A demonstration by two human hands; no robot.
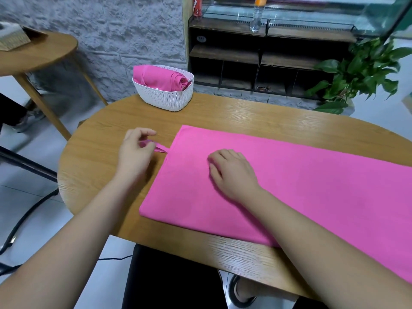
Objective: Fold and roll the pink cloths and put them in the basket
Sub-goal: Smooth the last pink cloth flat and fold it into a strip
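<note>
1. Now, the pink cloth (289,186) lies folded into a long band on the surface (223,112). Its long axis runs from a short end near the person's left out toward the right, where it passes out of view.
2. The left grip (136,152) sits just off that short end, thumb and fingers pinching a small tab (161,148) that sticks out from the edge over bare wood.
3. The right grip (231,172) rests on top of the cloth near the same end, fingers loosely bent and touching the fabric, holding nothing.
4. Both grips are at the left short end, so a roll would likely start here and travel rightward along the long axis. The tab probably wants tucking in first.
5. The basket (165,99) stands at the far left of the surface, beyond the left grip and apart from the cloth, with rolled pink cloths (160,79) inside. The left grip is the nearer 1 for the drop.
</note>
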